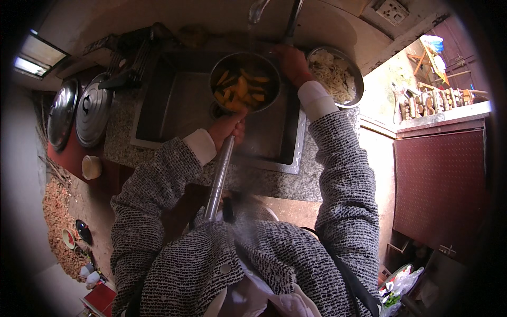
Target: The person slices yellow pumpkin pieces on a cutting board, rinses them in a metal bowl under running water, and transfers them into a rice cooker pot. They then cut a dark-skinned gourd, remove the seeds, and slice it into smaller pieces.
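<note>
My left hand (227, 128) is closed around the long metal handle (219, 178) of a round metal pan (212, 85). The pan is over the sink basin (186, 99), under the spout, and holds several yellow-orange cut pieces (241, 87) in what looks like dark liquid. At the back of the sink, my right hand (293, 65) is closed at the base of the faucet (294, 23); its fingertips are partly hidden. Beside my right wrist stands a metal bowl (359, 89) filled with pale shredded food (332, 75).
Speckled stone counter (309, 186) surrounds the sink. Dark utensils (126, 75) stand in a rack at its left, near two metal lids (93, 115) and a small tub (92, 167). A wall socket (391, 12) is at upper right, and stacked firewood (433, 103) lies beyond the counter.
</note>
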The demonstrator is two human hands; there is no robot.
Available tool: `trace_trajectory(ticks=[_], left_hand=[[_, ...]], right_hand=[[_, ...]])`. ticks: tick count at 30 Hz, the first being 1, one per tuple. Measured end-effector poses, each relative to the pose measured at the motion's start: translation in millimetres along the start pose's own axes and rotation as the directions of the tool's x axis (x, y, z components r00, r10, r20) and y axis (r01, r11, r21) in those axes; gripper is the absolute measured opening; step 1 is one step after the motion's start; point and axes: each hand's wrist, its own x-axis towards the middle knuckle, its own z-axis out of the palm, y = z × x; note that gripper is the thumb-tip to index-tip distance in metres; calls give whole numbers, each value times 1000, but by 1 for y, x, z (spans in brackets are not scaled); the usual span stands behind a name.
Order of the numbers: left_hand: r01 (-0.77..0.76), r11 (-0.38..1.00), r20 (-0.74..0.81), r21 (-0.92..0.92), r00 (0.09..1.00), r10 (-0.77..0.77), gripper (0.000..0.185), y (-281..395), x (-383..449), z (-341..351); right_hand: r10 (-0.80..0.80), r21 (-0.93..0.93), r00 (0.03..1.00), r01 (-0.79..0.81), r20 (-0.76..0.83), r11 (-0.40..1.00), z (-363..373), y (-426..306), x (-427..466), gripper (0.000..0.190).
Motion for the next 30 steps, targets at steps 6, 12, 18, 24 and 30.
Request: trace_trajectory(ticks=[6,12,18,24,30], left_hand=[[-4,1000,-18,25,1000,5,30,2,11,4],[15,1000,-8,-3,1000,-15,31,2,20,4],[31,999,6,13,1000,-31,32,5,23,3],[23,1000,-39,2,999,-23,34,6,26,8],[-2,1000,-15,-8,1000,2,34,8,31,8]], right_hand=[[-29,11,999,29,17,1000,-9,-4,-1,19],[-92,-112,994,98,54,989,-4,0,4,19],[-158,-142,987,162,40,976,0,6,7,20],[-63,-79,996,67,60,995,-2,4,7,23],[-103,-46,993,106,52,993,-6,2,9,23]])
